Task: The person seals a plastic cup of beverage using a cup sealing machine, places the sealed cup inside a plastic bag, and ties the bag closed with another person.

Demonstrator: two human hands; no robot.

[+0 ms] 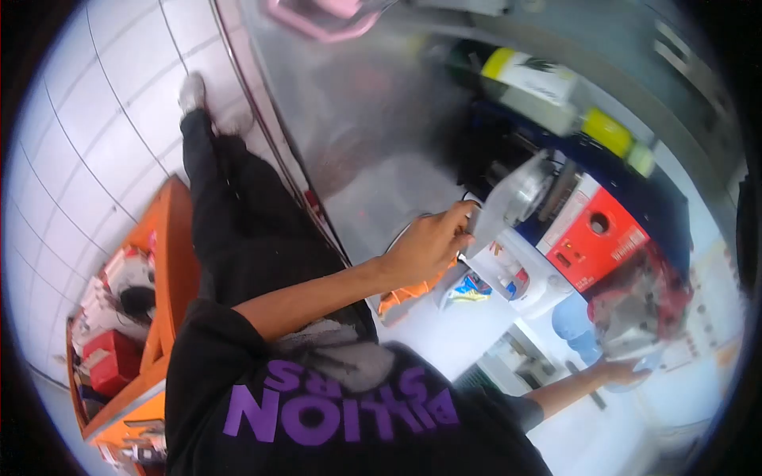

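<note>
Fingers [463, 216] of left hand [432, 244] gripping thin greyish sheet [502, 202].

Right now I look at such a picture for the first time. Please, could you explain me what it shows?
No machine works here: these are a person's bare hands. The only picture comes from a camera on the person's head, looking down. A pink basket lies on the metal table; nearer the hands are a red box and a small packet. The left hand seems to pinch something pale; what the right hand holds is too blurred to tell.
</note>
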